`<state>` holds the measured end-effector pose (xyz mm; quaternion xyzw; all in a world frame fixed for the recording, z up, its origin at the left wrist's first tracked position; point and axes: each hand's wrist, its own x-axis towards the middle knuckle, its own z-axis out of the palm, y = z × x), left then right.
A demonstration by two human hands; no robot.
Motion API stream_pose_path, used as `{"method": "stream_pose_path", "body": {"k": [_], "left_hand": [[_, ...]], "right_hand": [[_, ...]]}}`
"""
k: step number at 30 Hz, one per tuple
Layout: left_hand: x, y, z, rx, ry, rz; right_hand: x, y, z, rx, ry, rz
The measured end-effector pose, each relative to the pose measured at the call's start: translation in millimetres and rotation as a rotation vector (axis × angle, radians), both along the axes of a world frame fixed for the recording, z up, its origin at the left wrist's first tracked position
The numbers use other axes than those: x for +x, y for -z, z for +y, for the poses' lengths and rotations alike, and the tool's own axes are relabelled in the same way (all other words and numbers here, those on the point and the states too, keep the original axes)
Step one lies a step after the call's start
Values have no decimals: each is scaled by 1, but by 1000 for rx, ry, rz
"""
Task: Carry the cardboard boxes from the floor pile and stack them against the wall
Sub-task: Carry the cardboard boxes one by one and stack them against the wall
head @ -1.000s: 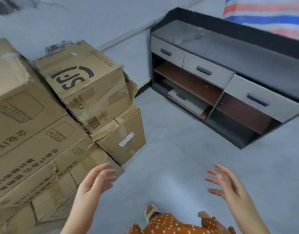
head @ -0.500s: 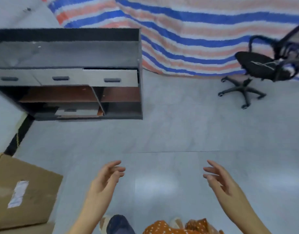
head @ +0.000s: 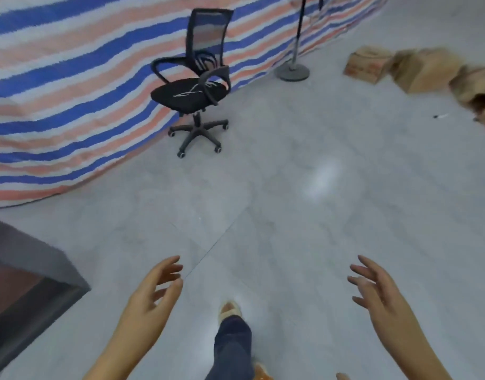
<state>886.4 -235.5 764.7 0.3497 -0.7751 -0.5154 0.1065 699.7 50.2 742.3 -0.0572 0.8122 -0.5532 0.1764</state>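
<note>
My left hand (head: 153,290) and right hand (head: 378,289) hang released, fingers spread, grip on nothing, above the grey floor (head: 290,215), while the cardboard boxes (head: 416,68) lie far right beyond a stand (head: 292,69) and office chair (head: 194,86).

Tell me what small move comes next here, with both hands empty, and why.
Probably step forward and to the right, toward the cardboard boxes lying on the floor. The left hand and right hand are open and hold nothing, and the boxes are still well out of reach.
</note>
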Motion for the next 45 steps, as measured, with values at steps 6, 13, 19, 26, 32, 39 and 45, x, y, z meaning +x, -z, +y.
{"method": "stream_pose_path", "body": {"k": [6,13,19,26,32,39,45], "left_hand": [[-124,10,-12,97,161,39],[-277,-2,-45,153,314,103],[-393,-10,-66,179,424,140],[-503,7,-41,173,544,32],[-626,11,17,195,548,74],[-757,3,93,274,512,133],[-835,12,108,294,422,81]], "right_hand": [[-46,10,26,-21,287,-25],[-144,-5,-3,-66,480,34],[-209,-9,-18,-71,568,55],[-277,7,4,-108,750,-7],[-395,10,58,-103,751,6],[-555,-13,132,-49,621,72],[-652,-6,149,-50,559,23]]}}
